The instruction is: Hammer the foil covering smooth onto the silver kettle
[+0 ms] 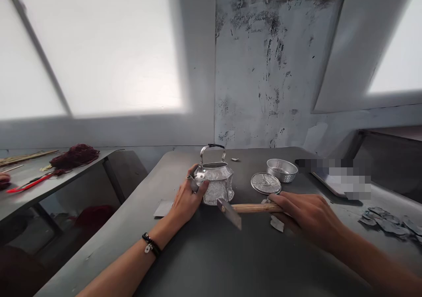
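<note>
A silvery metal kettle (216,189) with a textured, dented-looking body stands upright on the grey table, its arched handle raised and its top uncovered. My left hand (187,200) is closed around the kettle's left side, near the spout (199,176). In my right hand (305,215) is a hammer (252,208), gripped by its wooden handle. The hammer's head is just in front of the kettle's lower right side; whether they touch, I cannot tell. Beyond my right hand lie a round metal lid (265,183) and a perforated metal strainer basket (282,170).
Grey flakes (387,221) lie in a pile at the right, with another fragment (277,223) beside my right hand. A flat pale piece (164,208) is at my left wrist. A tablet-like object (329,182) lies far right. The left table (36,191) holds dark red yarn (75,156).
</note>
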A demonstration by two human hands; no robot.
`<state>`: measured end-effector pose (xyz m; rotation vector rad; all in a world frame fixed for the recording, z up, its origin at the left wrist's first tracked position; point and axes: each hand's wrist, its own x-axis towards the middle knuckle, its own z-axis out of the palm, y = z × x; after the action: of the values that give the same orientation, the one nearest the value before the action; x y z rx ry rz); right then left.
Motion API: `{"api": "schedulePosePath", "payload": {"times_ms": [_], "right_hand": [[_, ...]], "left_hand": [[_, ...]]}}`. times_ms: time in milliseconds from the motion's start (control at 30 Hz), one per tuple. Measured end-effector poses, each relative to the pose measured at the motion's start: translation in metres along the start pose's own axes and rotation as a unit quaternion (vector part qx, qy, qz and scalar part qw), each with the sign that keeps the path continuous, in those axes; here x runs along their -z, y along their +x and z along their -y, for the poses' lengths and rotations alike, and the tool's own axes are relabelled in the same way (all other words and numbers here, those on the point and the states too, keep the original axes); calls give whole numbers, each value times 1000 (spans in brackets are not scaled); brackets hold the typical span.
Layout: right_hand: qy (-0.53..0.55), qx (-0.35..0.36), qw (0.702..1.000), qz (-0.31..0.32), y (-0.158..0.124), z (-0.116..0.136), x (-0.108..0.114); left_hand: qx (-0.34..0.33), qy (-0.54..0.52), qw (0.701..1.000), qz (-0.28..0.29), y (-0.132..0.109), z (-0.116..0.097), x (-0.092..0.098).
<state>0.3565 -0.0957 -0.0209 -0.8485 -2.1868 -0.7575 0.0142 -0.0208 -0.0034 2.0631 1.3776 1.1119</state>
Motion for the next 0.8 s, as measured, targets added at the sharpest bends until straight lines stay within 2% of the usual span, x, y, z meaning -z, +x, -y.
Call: {"api": "schedulePosePath", "payload": {"times_ms": [200,333,467,633,800], "right_hand": [[34,-82,996,-14,-5,4,-7],[36,-64,997,-8,-10,2,-14],[37,-50,998,-14,-6,6,-12],[53,-58,997,-18,0,12,-7],[53,-64,996,-14,-3,10,-11]], "left_hand": [[-61,29,997,40,-5,-1,-3],[-71,49,995,46,-6,-1,-3],[-87,54,994,47,-5,-1,-3],[-90,63,993,46,-5,-2,-4],[-97,72,992,41,-5,-1,-5]]}}
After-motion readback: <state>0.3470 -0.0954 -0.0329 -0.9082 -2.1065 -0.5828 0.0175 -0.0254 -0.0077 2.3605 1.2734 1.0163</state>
